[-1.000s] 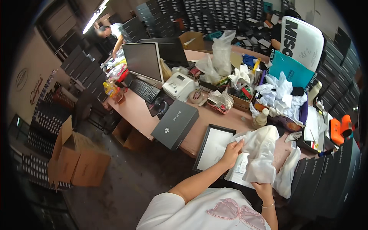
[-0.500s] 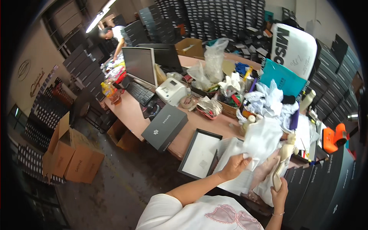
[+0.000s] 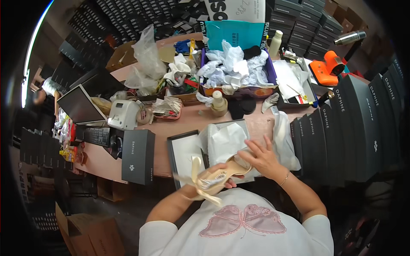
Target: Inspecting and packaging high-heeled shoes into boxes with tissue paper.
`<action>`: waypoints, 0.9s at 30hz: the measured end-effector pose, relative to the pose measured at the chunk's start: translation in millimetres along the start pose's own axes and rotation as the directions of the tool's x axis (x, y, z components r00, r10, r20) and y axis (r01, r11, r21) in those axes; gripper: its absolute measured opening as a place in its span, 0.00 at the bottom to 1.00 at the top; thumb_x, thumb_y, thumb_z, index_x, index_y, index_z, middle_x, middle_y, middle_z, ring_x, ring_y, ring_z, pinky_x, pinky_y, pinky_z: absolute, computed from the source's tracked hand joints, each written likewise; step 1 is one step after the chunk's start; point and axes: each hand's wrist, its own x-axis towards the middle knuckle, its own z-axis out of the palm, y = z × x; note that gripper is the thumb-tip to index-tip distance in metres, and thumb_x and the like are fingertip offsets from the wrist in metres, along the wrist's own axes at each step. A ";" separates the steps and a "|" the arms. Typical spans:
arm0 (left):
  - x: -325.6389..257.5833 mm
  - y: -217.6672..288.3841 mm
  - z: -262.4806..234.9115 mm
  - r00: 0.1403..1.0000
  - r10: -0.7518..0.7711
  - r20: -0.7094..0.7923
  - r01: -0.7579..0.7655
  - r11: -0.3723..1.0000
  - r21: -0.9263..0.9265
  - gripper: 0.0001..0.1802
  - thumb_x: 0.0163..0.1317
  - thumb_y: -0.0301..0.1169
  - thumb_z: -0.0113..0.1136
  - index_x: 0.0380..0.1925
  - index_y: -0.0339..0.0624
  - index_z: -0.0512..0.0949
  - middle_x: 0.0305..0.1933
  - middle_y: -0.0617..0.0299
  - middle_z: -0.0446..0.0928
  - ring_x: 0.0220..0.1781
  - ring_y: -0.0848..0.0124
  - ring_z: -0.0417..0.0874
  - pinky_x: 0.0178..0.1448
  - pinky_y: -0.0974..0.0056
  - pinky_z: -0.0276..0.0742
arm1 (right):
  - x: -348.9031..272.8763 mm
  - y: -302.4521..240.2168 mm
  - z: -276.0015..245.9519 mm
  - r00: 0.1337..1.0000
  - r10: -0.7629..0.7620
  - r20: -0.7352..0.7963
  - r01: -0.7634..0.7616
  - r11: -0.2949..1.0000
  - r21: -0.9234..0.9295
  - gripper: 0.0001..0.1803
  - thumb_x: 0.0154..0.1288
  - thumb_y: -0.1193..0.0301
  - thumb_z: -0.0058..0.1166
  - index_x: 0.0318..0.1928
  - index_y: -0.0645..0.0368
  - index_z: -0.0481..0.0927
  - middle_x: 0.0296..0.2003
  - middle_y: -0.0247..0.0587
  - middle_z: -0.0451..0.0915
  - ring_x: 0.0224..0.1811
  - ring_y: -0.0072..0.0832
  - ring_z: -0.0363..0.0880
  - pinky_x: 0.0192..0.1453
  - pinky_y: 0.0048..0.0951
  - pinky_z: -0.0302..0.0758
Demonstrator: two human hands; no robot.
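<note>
Shifted from the right hand, the beige ribbon-tied sandal (image 3: pixel 213 181) lies gripped in the left hand (image 3: pixel 216 169) near the person's body, right hand (image 3: pixel 265 160) spread beside its far end, apparently being checked, calling next for steady support.

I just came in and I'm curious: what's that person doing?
The person's left hand holds a pale shoe with ribbon-like straps. Their right hand is at its heel end, fingers spread; whether it touches is hard to tell. In front, white paper covers much of an open dark box on the table. A closed dark box sits farther left.
</note>
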 end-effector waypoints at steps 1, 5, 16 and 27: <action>0.9 -12.0 -18.3 0.999 -0.030 -0.035 0.027 0.996 -0.090 0.30 0.67 0.40 0.43 0.65 0.33 0.58 0.57 0.42 0.71 0.38 0.65 0.82 0.39 0.65 0.82 | 8.7 -4.0 7.4 0.995 0.097 -0.021 -0.098 0.994 -0.054 0.25 0.52 0.75 0.56 0.54 0.46 0.75 0.55 0.47 0.72 0.55 0.41 0.72 0.61 0.47 0.61; -2.9 -31.4 -21.0 0.954 0.100 -0.284 -0.135 0.985 -0.109 0.25 0.65 0.35 0.43 0.60 0.34 0.62 0.53 0.49 0.74 0.36 0.68 0.82 0.37 0.65 0.83 | 15.4 -29.2 38.5 0.930 0.358 -0.086 -0.300 0.872 0.386 0.26 0.48 0.78 0.57 0.52 0.55 0.75 0.47 0.43 0.74 0.49 0.41 0.73 0.55 0.40 0.67; -9.2 -50.6 -26.5 0.831 0.317 -0.457 -0.368 0.929 -0.025 0.15 0.65 0.27 0.46 0.51 0.39 0.67 0.43 0.56 0.75 0.41 0.69 0.81 0.47 0.63 0.81 | 52.5 -66.3 78.4 0.973 0.201 -0.115 -0.167 0.952 0.257 0.18 0.49 0.72 0.59 0.44 0.54 0.77 0.37 0.33 0.76 0.43 0.33 0.74 0.46 0.34 0.66; 10.3 -68.5 2.0 0.741 0.416 -0.528 -0.484 0.875 0.010 0.26 0.61 0.22 0.50 0.58 0.46 0.55 0.52 0.56 0.66 0.50 0.66 0.77 0.51 0.59 0.80 | 26.1 -63.8 102.3 0.934 0.352 -0.066 -0.295 0.860 0.417 0.13 0.48 0.67 0.62 0.37 0.52 0.77 0.31 0.34 0.79 0.33 0.32 0.76 0.38 0.33 0.68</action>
